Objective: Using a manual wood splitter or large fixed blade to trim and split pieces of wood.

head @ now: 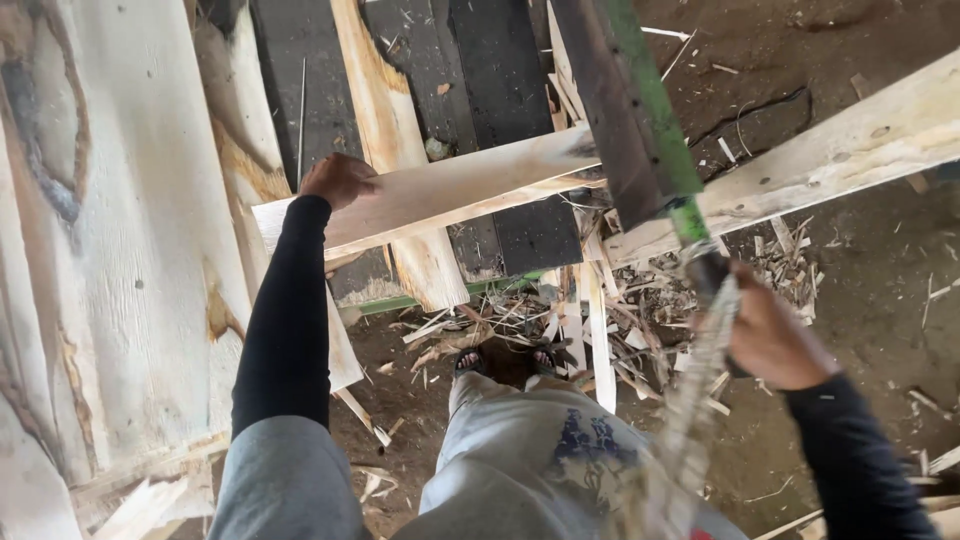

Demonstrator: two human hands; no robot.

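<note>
1. The pale plank (450, 190) lies crosswise over dark boards (500, 90) and other timber, tilted up toward the right, with its left end under the left hand (338, 180)
2. It looks like fresh-cut light wood, smooth on the top face, with a rougher, splintered lower edge near the blade
3. The left hand is closed over the plank's left end and presses it down; the arm wears a black sleeve
4. The right hand (770, 340) is clenched round the handle of a long blade (630, 110), dark with a green edge, which meets the plank at its right part; a frayed cord hanging from the handle is blurred
5. Judging by the heap of chips and slivers (600, 310) on the dirt floor (860, 310) below, much trimming seems done; the plank is whole, so this cut seems unfinished
6. A second pale beam (850, 150) runs off to the right, and a broad pale slab (120, 250) fills the left side
7. The person's sandalled feet (470, 362) stand among the scraps
</note>
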